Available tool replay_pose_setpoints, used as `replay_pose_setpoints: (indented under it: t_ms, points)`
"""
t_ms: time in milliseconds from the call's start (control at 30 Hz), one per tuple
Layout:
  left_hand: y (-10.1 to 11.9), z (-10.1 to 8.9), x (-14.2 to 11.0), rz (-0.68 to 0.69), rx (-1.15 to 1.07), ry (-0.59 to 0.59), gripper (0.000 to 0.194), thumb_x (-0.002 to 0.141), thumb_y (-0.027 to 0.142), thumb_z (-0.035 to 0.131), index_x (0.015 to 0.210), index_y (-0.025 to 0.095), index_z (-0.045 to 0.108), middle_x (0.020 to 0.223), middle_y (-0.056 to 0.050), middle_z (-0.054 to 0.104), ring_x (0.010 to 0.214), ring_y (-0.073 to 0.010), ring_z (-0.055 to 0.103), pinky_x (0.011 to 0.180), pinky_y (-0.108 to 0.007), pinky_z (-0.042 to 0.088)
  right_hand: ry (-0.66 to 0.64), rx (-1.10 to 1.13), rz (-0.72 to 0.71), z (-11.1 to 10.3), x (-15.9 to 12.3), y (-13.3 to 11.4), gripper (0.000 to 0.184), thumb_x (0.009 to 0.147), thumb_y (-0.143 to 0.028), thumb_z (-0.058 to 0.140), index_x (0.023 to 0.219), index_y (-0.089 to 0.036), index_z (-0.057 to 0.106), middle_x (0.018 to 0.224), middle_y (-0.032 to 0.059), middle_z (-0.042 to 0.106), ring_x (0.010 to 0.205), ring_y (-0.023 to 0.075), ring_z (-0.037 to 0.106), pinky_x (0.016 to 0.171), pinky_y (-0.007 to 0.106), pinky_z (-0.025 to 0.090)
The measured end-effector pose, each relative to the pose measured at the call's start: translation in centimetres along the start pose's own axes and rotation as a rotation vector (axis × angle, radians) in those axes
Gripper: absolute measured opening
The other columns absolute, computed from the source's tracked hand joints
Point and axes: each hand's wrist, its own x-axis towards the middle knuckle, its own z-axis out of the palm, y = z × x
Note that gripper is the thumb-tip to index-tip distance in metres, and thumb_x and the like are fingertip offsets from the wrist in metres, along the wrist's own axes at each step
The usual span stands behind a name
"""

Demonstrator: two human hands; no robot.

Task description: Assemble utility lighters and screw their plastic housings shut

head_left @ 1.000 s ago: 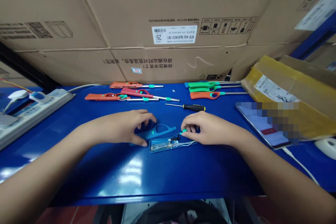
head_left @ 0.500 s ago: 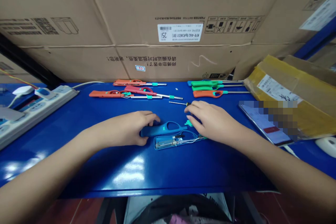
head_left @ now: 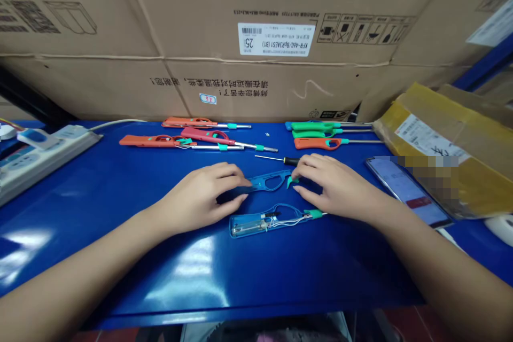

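Observation:
My left hand (head_left: 212, 192) reaches over the handle end of a blue lighter casing half (head_left: 262, 183), thumb and fingers apart. The casing half lies on the table. A small green trigger piece (head_left: 291, 181) sits between the thumb and fingertips of my right hand (head_left: 331, 181), beside the casing's narrow end. Nearer me rests the other casing half (head_left: 250, 228) of the lighter, its inside upward, showing a clear fuel tank, white wires and a green collar on the metal tube. A screwdriver (head_left: 270, 158) lies behind, its dark handle partly covered by my right hand.
Several assembled-looking lighters lie at the back: orange (head_left: 148, 141) and red (head_left: 204, 135) on the left, green (head_left: 315, 126) and orange (head_left: 318, 143) on the right. A power strip (head_left: 48, 155) is at left; a phone (head_left: 404, 189) and yellow-taped carton (head_left: 436, 144) at right. Large cardboard (head_left: 192, 85) stands behind.
The upper blue casing half has moved away from me and rightward, apart from the half with the parts. My left fingers have loosened. The green trigger piece has shifted and turned at my right fingertips.

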Motion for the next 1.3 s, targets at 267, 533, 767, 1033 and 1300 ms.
replay_pose_setpoints:
  t_ms: [267,533,767,1033,1300]
  points:
    - [1.1,0.0,-0.5,0.072,0.078,-0.053,0.028,0.101,0.040,0.054,0.113,0.021,0.071,0.102,-0.005,0.071,0.090,-0.0207,0.068,0.084,-0.036,0.055,-0.065,0.035,0.076,0.8,0.2,0.4,0.015,0.099,-0.028,0.056,0.110,-0.021,0.064,0.113,0.0089,0.065,0.100,0.0240,0.065,0.086,0.037,0.051]
    - [0.0,0.4,-0.1,0.039,0.153,-0.017,0.036,0.101,0.045,0.053,0.118,0.020,0.072,0.111,-0.009,0.073,0.100,-0.0245,0.067,0.093,-0.041,0.053,0.017,0.111,0.025,-0.2,-0.3,0.8,0.015,0.097,-0.033,0.058,0.106,-0.022,0.065,0.106,0.0086,0.067,0.097,0.0236,0.064,0.083,0.036,0.050]
    - [1.7,0.2,-0.5,0.131,0.126,-0.069,0.030,0.096,0.050,0.062,0.098,0.021,0.068,0.089,-0.004,0.068,0.082,-0.0198,0.062,0.073,-0.032,0.049,0.004,0.220,-0.092,0.8,-0.1,-3.2,0.009,0.098,-0.027,0.059,0.094,-0.022,0.066,0.101,0.0059,0.066,0.097,0.0208,0.060,0.089,0.038,0.047]
    - [2.3,1.1,-0.7,0.048,-0.029,-0.147,0.017,0.099,0.034,0.059,0.096,0.020,0.069,0.091,-0.002,0.066,0.078,-0.0149,0.064,0.068,-0.027,0.049,-0.099,0.228,-0.050,2.2,-0.3,-3.8,0.008,0.100,-0.022,0.056,0.096,-0.021,0.062,0.102,0.0061,0.062,0.096,0.0216,0.054,0.090,0.040,0.043]
    - [1.2,1.4,-0.5,-0.066,-0.039,0.008,0.020,0.101,0.037,0.056,0.102,0.021,0.067,0.096,-0.001,0.070,0.084,-0.0157,0.068,0.069,-0.026,0.052,-0.118,0.135,-0.052,1.1,-0.3,-3.4,0.007,0.102,-0.023,0.051,0.097,-0.022,0.056,0.095,0.0037,0.063,0.089,0.0209,0.055,0.083,0.036,0.040]
